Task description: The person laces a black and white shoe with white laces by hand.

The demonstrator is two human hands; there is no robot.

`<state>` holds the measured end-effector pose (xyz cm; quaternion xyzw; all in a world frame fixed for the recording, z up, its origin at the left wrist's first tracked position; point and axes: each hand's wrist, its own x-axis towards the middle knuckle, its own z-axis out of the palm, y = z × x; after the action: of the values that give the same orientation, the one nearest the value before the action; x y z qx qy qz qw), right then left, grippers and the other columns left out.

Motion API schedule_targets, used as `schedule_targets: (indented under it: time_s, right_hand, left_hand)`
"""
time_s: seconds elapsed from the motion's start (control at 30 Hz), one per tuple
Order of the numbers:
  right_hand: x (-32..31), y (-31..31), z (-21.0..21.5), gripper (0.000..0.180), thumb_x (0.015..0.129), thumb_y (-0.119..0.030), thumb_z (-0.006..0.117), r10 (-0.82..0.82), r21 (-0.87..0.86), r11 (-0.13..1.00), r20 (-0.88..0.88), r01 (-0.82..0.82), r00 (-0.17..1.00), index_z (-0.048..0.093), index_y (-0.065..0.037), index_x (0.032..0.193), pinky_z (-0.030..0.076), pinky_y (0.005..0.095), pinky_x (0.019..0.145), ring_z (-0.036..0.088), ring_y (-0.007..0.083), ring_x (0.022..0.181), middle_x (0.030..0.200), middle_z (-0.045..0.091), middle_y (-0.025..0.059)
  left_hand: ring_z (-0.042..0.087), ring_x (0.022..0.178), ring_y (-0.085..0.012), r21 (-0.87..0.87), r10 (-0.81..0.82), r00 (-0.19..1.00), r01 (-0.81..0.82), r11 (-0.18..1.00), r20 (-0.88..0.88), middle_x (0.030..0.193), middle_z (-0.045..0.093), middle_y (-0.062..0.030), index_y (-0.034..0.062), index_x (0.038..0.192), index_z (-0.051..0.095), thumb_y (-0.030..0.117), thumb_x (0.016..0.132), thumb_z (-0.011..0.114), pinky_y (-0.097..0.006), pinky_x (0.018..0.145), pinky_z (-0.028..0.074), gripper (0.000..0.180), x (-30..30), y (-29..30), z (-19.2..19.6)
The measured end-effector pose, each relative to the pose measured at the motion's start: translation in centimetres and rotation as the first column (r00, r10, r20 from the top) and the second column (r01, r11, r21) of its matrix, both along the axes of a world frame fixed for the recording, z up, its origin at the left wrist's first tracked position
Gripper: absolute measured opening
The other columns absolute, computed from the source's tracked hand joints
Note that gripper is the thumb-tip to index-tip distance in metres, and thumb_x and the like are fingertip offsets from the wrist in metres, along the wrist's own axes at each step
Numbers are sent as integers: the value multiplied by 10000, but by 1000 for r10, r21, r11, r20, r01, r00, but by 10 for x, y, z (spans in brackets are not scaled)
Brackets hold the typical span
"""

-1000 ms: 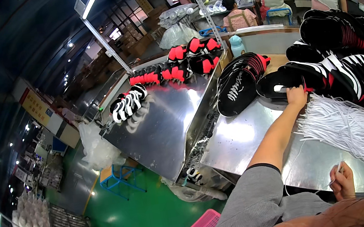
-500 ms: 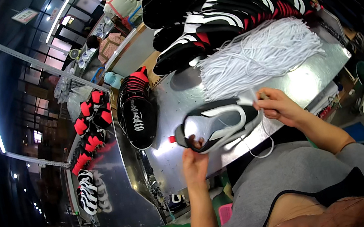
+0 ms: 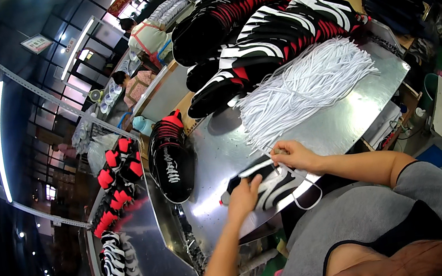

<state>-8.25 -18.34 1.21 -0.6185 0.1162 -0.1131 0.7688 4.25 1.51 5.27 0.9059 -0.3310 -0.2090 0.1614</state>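
Observation:
A black and white shoe upper (image 3: 274, 189) lies on its side near the front edge of the metal table. My left hand (image 3: 244, 197) grips its heel end, thumb stretched across the top and fingers partly hidden. Above the upper's other end, my right hand (image 3: 296, 157) is closed in a pinch on a white shoelace; a small dark thing also shows at its fingertips, too small to name. One strand runs from the upper and hangs in a loop (image 3: 310, 207) past the table edge.
A bundle of white shoelaces (image 3: 306, 88) lies beyond my hands on the metal table (image 3: 212, 157). Behind it are long rows of black, white and red uppers (image 3: 269, 42). Laced black uppers (image 3: 170, 164) stand at left; red and black ones (image 3: 115, 185) lie farther left. Co-workers (image 3: 147, 38) sit beyond.
The upper has turned from opening-up to its side and come down onto the table. My left hand has shifted over its top; my right hand has moved left.

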Motion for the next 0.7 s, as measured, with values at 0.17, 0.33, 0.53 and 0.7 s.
schedule_targets:
  time_s: [0.17,0.33,0.53,0.7]
  right_hand:
    - [5,-5,-8,137,950,-159,614,-54,-36,998,124,59,991,612,-28,992,431,214,627,530,50,692,800,628,-13]
    - [-10,-20,8,131,964,-141,602,-150,-61,985,145,161,978,616,-21,1013,464,219,718,573,61,785,819,624,-11]
    - [-24,-32,42,122,953,-161,611,-124,45,992,57,122,991,618,-41,976,404,192,616,495,25,682,807,628,-20]
    - [-35,-28,33,137,942,-167,621,-103,-62,993,31,104,994,627,-31,933,406,204,622,509,25,688,771,630,-21]
  left_hand:
    - [581,1197,-238,-116,26,544,-224,968,-839,1266,620,-169,-10,1255,593,651,953,453,-317,1020,423,739,15,-56,6]
    - [547,1232,-245,-383,-237,350,-441,812,-906,1251,612,-97,9,1309,536,428,1017,491,-382,1120,360,513,-19,-74,6]
    - [562,1161,-220,-486,-311,374,-649,585,-874,1212,623,-122,-11,1260,563,327,1038,479,-371,1107,369,413,-40,-91,-6]
    - [528,1231,-223,-568,-341,464,-556,606,-818,1266,603,-126,-2,1286,555,346,1048,444,-368,1124,335,437,-50,-83,-6]
